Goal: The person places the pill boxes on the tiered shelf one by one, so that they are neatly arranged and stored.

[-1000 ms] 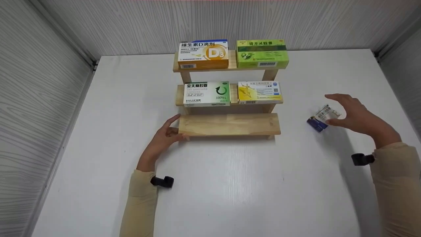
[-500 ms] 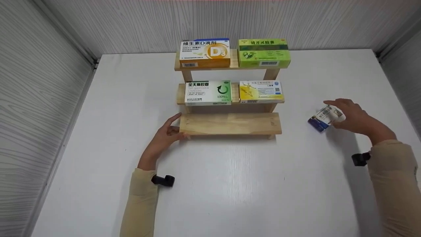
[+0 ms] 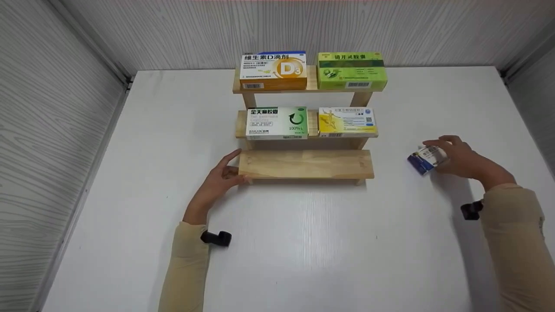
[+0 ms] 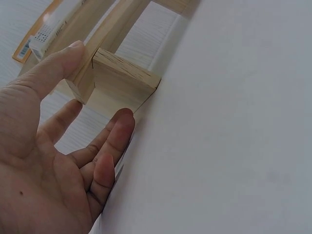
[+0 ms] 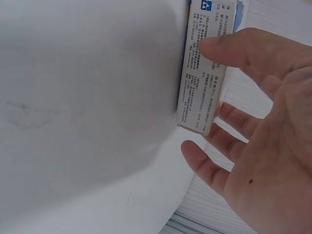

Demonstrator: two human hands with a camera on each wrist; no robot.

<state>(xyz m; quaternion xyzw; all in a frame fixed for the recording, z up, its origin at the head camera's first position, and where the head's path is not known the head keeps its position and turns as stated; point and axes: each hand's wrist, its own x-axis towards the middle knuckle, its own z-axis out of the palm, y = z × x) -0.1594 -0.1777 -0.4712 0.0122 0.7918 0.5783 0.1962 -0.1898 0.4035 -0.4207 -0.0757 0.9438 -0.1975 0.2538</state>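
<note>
A three-tier wooden display stand is on the white table. My left hand grips the left end of its lowest step, and in the left wrist view the thumb lies on one edge of the board, with the index fingertip at the opposite edge. To the right of the stand, my right hand pinches a small white and blue medicine box lying at an angle on the table. Seen from the right wrist, the thumb presses the box's printed long side and the other fingers reach behind it, partly hidden.
On the top step sit an orange and white vitamin D box and a green capsule box. The middle step holds a white and green box and a yellow and white box. Grey wood-grain panels enclose the table.
My right hand has moved in over the medicine box, and its spread thumb and fingers have closed onto the box's sides. The left hand keeps its place on the stand.
</note>
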